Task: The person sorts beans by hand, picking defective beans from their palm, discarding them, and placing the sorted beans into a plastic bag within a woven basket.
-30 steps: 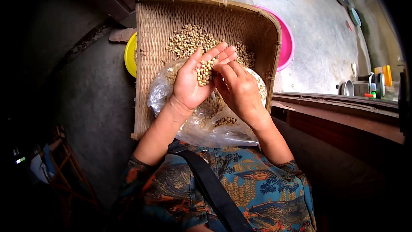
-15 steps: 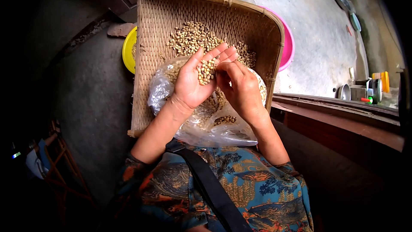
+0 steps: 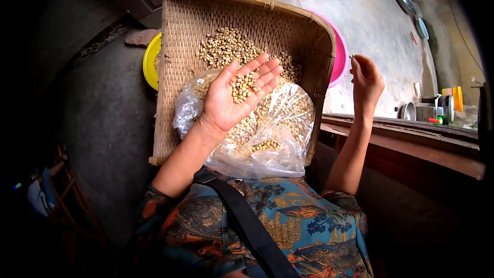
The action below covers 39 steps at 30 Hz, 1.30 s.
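My left hand is palm up with its fingers stretched out, cupping a small heap of tan beans with a few darker ones among them. It hovers above a clear plastic bag full of similar beans. Out to the right, past the rim of the woven bamboo basket, my right hand is raised with its fingers pinched together. A small pale bean shows at its fingertips. Behind the left hand, loose beans, light and dark mixed, lie on the basket's floor.
A pink basin stands partly hidden behind the basket's right side. On the left is a yellow basin with some beans in it. A wooden sill runs along the right, and metal bowls sit beyond it.
My right hand has moved away from the left palm, out to the right beyond the basket's rim. My left hand stays in place, still holding beans, its palm now uncovered.
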Tool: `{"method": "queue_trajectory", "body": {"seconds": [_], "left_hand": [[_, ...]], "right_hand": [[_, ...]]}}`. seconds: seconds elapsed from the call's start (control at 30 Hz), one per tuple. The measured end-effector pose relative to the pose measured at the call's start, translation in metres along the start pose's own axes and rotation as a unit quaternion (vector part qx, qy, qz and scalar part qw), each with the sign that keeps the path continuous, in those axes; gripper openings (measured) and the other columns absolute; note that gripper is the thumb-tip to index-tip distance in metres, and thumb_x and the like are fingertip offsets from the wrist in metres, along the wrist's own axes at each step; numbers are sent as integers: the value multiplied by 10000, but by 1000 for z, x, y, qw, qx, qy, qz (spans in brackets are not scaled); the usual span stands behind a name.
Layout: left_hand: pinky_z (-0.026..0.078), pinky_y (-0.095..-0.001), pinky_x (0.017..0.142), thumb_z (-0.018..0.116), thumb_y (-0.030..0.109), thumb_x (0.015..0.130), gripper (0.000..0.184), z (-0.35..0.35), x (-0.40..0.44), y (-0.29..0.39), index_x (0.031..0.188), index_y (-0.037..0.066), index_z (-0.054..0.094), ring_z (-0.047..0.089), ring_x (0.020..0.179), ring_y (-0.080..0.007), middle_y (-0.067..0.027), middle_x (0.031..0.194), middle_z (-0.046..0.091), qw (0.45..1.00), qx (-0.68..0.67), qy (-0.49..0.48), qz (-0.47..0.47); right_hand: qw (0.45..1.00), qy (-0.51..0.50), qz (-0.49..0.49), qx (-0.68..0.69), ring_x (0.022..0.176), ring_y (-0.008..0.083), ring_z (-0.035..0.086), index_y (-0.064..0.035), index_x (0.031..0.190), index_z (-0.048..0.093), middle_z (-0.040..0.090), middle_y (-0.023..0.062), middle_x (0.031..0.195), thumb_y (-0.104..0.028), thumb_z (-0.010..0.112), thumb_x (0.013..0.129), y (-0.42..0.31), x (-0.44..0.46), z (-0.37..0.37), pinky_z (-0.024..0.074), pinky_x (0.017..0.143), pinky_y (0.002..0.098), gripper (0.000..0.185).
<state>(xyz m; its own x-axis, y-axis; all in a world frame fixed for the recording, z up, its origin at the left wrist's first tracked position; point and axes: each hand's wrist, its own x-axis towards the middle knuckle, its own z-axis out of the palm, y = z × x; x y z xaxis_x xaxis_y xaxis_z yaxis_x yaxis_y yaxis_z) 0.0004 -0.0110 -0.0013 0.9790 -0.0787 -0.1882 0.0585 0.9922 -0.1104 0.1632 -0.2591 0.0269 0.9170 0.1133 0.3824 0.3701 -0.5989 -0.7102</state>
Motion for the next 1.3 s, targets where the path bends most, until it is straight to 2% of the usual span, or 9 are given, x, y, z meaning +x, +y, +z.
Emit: {"method": "queue_trajectory", "body": {"seconds": [0.1,0.17,0.23,0.37,0.43,0.7,1.03,1.13,1.3], "left_hand": [[253,-504,1195,362,335,1051,563,1,-1,0,1416,-93,351,308,1412,-409,-301,1477,351,1000,-5,-20,-10],[249,-504,1196,353,345,1051,571,-1,0,1,1422,-90,344,301,1416,-410,-300,1486,340,1000,2,-29,-10],[243,-502,1199,345,352,1052,579,-1,1,0,1426,-89,338,305,1415,-407,-299,1491,333,999,20,-28,-13],[269,-475,1187,325,375,1054,596,-4,2,-3,1432,-85,346,386,1373,-361,-281,1474,373,998,52,-41,-22],[309,-461,1168,314,391,1056,601,-8,2,-1,1423,-82,372,425,1347,-330,-260,1443,431,997,51,-43,-29],[326,-419,1135,307,431,1050,635,1,-2,-3,1449,-60,360,463,1310,-267,-196,1443,460,991,127,-16,-29],[343,-382,1111,319,430,1052,610,-8,-3,-2,1449,-27,392,458,1280,-211,-108,1423,483,989,141,-3,-40],[353,-382,1100,327,430,1052,602,-11,-2,-1,1441,-22,410,476,1247,-207,-99,1405,498,988,145,-2,-42],[385,-375,1066,341,419,1050,575,-8,-4,-5,1414,-13,449,512,1187,-214,-96,1355,533,981,182,50,-41]], "right_hand": [[985,22,-20,-169,764,118,677,-7,1022,706,734,90,880,-64,692,899,3,0,-2,553,679,256,137],[996,17,-47,76,782,103,674,-58,1015,714,736,62,900,-48,714,873,-7,-15,10,529,658,248,143],[979,-74,-97,163,753,89,631,-60,1027,691,697,19,911,-9,717,857,-45,-37,23,504,642,233,180],[950,-197,-173,166,754,230,658,-35,992,662,649,98,876,50,700,814,-89,-60,47,527,635,321,200],[941,-216,-204,164,841,188,663,-8,1000,663,649,91,918,80,702,813,-90,-62,55,538,687,288,210],[933,-204,-292,61,802,286,610,-58,959,671,610,98,870,-27,741,733,-98,-70,58,515,683,385,238],[934,-243,-259,42,795,306,625,-25,949,656,609,116,868,15,718,737,-100,-68,66,517,687,389,225],[925,-278,-258,29,843,324,626,-25,952,631,610,125,899,-61,695,765,-96,-68,63,526,732,408,202],[918,-311,-245,18,791,291,648,-8,926,644,631,116,909,34,700,753,-100,-65,60,529,684,367,187]]}}
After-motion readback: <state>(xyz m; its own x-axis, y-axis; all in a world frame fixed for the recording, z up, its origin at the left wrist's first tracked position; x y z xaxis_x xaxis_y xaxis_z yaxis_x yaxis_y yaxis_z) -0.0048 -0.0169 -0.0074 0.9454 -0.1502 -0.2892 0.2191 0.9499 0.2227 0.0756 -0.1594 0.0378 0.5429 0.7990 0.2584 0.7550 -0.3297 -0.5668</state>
